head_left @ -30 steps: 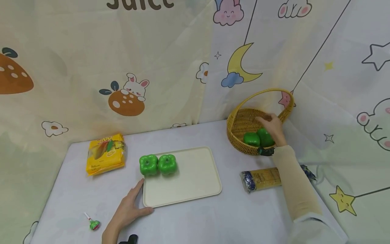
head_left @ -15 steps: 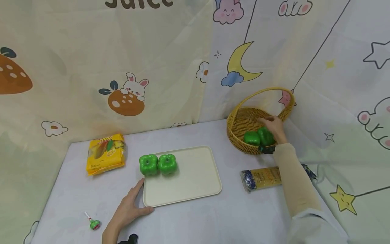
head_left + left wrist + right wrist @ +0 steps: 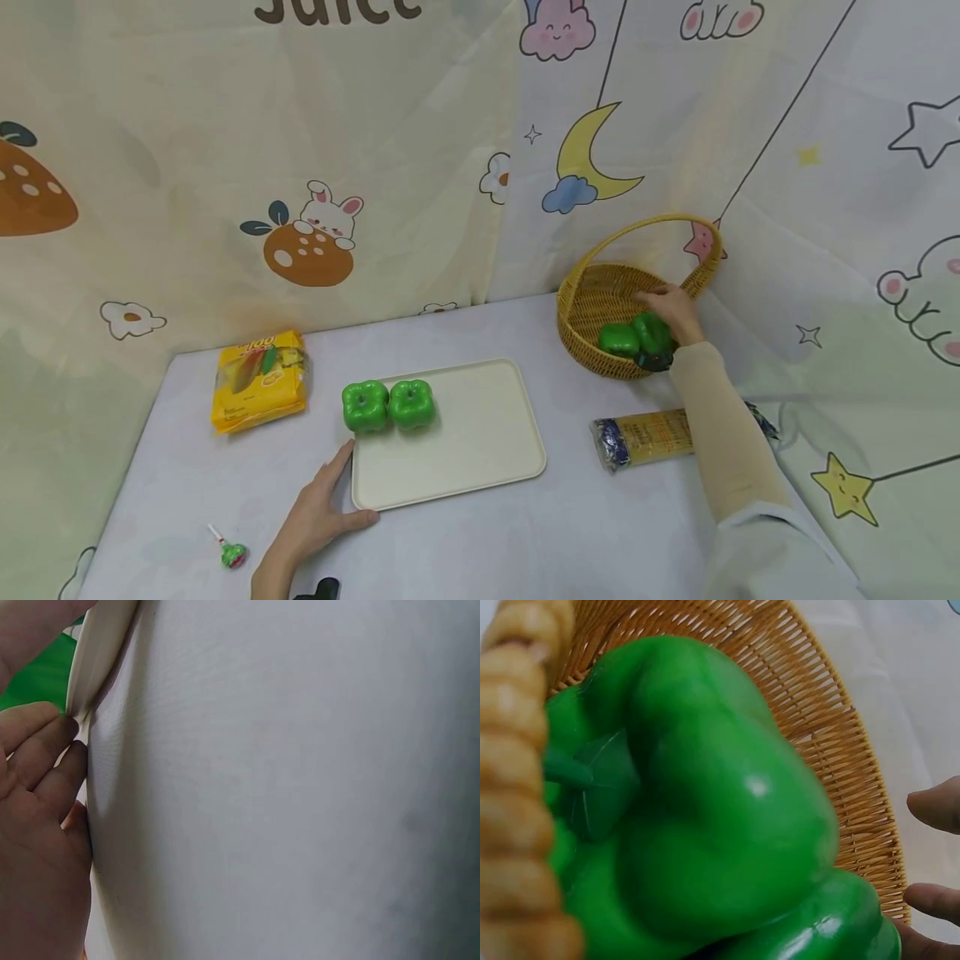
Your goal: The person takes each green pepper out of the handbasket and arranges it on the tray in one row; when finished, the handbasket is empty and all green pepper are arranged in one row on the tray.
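My left hand (image 3: pixel 315 508) rests at the left edge of a cream tray (image 3: pixel 472 442), its fingers and spread thumb touching the rim. Two green bell peppers (image 3: pixel 388 404) sit side by side on the tray's back left corner. In the left wrist view, my left fingers (image 3: pixel 49 750) lie along the tray's edge. My right hand (image 3: pixel 675 312) is over the wicker basket (image 3: pixel 596 292), beside two more green bell peppers (image 3: pixel 633 337) inside it. The right wrist view shows a large pepper (image 3: pixel 712 802) close up, with spread fingertips (image 3: pixel 930 900) at the right edge and no pepper between them.
A yellow snack bag (image 3: pixel 258 379) lies at the back left, and a lollipop (image 3: pixel 231 552) at the front left. A long packet of noodles (image 3: pixel 648 437) lies under the right forearm. The basket's tall handle (image 3: pixel 660 221) arches over its opening. A printed cloth backdrop stands behind the table.
The right hand has shifted very slightly within the basket, its thumb and fingertips drawing a little closer. The left hand, tray and peppers stay in place.
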`<state>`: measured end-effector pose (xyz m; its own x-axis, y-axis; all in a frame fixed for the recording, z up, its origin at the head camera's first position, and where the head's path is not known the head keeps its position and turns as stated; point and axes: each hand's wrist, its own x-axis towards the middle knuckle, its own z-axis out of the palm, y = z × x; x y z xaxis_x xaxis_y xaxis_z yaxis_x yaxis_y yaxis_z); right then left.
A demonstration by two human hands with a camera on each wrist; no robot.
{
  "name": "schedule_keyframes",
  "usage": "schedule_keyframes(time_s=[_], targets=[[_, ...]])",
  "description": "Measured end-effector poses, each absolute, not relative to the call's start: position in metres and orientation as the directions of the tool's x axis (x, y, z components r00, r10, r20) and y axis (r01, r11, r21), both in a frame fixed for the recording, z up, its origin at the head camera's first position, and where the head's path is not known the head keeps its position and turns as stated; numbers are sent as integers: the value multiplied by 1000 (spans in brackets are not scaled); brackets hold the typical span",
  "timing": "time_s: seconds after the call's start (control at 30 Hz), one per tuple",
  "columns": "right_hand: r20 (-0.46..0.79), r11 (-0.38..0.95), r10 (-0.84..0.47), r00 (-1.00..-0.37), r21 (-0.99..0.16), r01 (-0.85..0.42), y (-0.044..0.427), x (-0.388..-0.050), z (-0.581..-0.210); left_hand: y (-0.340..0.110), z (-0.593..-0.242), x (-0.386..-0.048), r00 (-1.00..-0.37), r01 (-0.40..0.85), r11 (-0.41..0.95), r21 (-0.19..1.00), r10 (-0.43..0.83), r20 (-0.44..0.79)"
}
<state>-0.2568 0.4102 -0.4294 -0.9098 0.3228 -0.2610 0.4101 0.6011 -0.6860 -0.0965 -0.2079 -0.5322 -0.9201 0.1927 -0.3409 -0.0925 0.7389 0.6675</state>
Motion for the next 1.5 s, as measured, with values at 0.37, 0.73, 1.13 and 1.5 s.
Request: schedule_keyframes(time_s=[0.37,0.73,1.13,1.5], targets=[[-301,654,228,-926,-657,375,418,-261,-441,-207,-531,-96,-919,-104,747,656,181,-352],[-365,652,184,-913,-650,391,419,-264,-441,-207,-531,-95,-920,-97,748,656,184,-346],[-295,653,220,-930,-664,366,419,-264,-444,-208,-533,-96,-921,-97,746,658,183,-343],[-189,680,230,-955,-671,297,419,-260,-441,-208,-531,-94,-926,-84,743,664,189,-328]])
